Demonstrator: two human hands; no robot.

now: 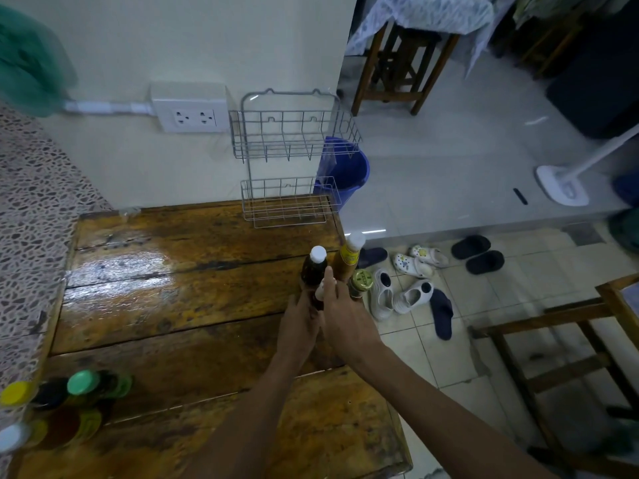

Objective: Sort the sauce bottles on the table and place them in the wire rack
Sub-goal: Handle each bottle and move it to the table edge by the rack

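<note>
Near the right edge of the wooden table [179,305] stands a tight cluster of four sauce containers, all upright with their long axes vertical and caps up: a dark bottle with a white cap [314,267], a taller orange-brown bottle with a white cap [349,259], a short jar with a gold lid [359,283], and a small dark bottle [320,295] mostly hidden between the hands. The left hand [299,323] wraps around the small dark bottle from the left side, fingers curled on it. The right hand [340,311] lies against the same bottle from the right, its index finger stretched up along the neck; whether its other fingers grip cannot be told. The other three containers stand just beyond the fingertips. At the table's near left corner is a second, blurred group of bottles [58,409], with green, yellow and white caps; their number is unclear. The two-tier wire rack [294,157] hangs on the wall above the table's far edge, both baskets holding nothing. Beside it are a wall socket [193,110] and a blue bucket [345,167]
</note>
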